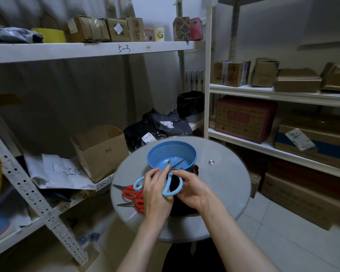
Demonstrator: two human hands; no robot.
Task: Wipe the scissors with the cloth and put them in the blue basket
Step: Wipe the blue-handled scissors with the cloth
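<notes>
Blue scissors (170,177): I see them held open over the desk (224,183), blade tips reaching over the near rim of the blue basket (173,152).
Left hands: the left hand (157,193) grips the scissors, with a finger laid along one blade.
Right hands: the right hand (193,190) holds the dark cloth (182,210) against the handle loop.
Basket: sits on the desk, beyond the hands.
Red scissors (131,193): I count two pairs lying on the desk, left of the hands.
Surroundings: shelves (86,50) with cardboard boxes.

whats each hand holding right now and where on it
Left hand pinches the blue scissors near one blade; right hand grips the dark cloth at the pivot.
</notes>
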